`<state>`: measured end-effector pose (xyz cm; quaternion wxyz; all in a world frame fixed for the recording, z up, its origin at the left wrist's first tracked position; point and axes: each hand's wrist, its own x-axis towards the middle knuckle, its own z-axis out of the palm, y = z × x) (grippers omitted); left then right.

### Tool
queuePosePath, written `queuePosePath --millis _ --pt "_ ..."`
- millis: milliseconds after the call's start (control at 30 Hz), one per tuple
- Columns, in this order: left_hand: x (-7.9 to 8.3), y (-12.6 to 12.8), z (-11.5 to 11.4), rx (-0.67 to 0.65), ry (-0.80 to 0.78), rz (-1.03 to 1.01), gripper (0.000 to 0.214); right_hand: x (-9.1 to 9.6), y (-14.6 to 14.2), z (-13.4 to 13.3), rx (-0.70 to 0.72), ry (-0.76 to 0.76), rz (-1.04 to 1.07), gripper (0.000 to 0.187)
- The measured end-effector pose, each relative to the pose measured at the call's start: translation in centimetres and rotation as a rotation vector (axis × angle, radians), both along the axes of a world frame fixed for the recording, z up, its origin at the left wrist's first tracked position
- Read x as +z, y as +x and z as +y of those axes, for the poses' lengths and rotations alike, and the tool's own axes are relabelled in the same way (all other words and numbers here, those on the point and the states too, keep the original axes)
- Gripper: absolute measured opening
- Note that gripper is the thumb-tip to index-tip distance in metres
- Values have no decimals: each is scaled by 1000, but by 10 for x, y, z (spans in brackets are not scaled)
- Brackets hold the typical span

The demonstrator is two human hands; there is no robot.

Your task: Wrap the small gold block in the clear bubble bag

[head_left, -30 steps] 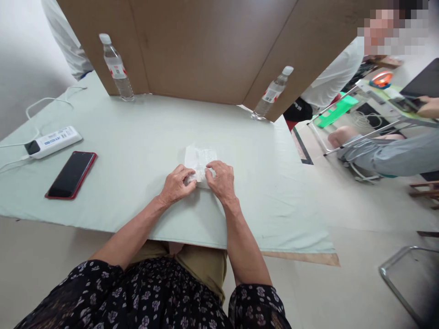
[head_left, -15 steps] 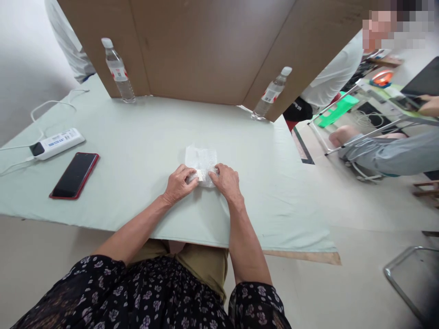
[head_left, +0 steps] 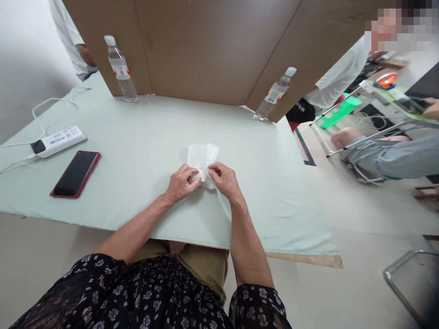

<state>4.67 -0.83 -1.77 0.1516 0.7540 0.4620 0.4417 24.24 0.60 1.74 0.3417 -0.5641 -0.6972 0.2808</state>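
Observation:
A small sheet or pouch of clear bubble wrap (head_left: 202, 155) lies on the table in front of me. My left hand (head_left: 183, 183) pinches its near left side, thumb and fingers closed on the plastic. On the near right side, my right hand (head_left: 223, 180) has thumb and forefinger pinched together at the bubble wrap. A small pale patch, perhaps a label, shows between my fingertips; I cannot read it. Whether anything lies inside the wrap I cannot tell.
A brown cardboard screen (head_left: 206, 50) stands across the back, with a water bottle (head_left: 122, 77) and another bottle (head_left: 275, 95) before it. At left are a phone (head_left: 75, 174) and a white power strip (head_left: 61, 140) with cables. People sit beyond the table (head_left: 144, 137).
My right hand has shifted slightly inward, its fingertips now closer to my left hand's. The bubble wrap's right part has folded or tilted a little. My left hand keeps its grip.

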Motion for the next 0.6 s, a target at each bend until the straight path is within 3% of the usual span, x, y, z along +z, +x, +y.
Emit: queuePosePath --millis 233,600 --pt "-1 -2 2 -23 -7 6 15 -2 -8 0 56 75 108 22" --pt "2 -3 1 -17 -55 23 15 -7 -12 0 60 -54 8 25"
